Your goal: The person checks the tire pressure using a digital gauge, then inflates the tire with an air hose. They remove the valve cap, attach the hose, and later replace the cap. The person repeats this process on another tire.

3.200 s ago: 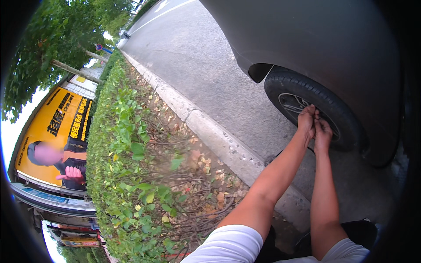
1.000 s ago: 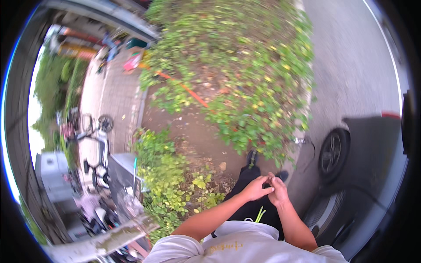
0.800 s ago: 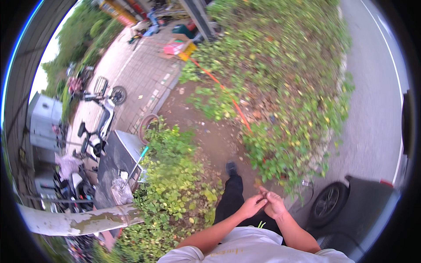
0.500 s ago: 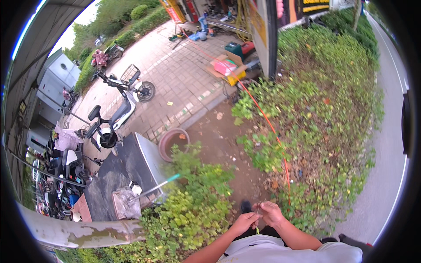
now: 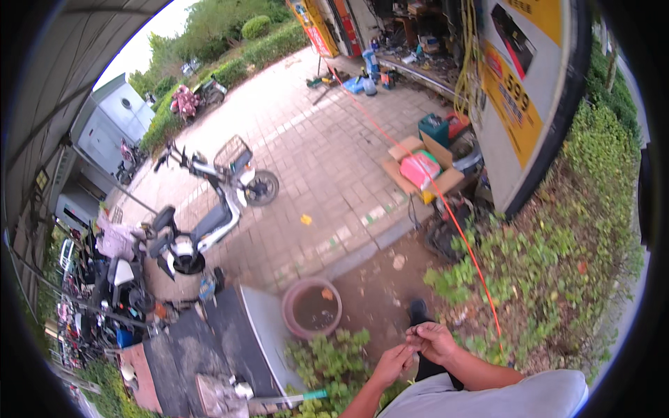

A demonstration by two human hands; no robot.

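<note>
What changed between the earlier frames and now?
The left hand and right hand left the car wheel and came in front of the body. The view swung left, taking the car out of frame. The hands stayed close together; anything between them is too small to identify. The scooter still stands on the paving.

Small dark piece [image 5: 415, 331] (too tiny to identify), pinched in right hand [image 5: 435, 343].

From the person's head, a wide fisheye camera looks down and outward, with the left hand [image 5: 394, 362] and right hand [image 5: 433, 342] near its lower edge, paving [image 5: 327, 188] farther off, the hedge [image 5: 279, 43] beyond.
</note>
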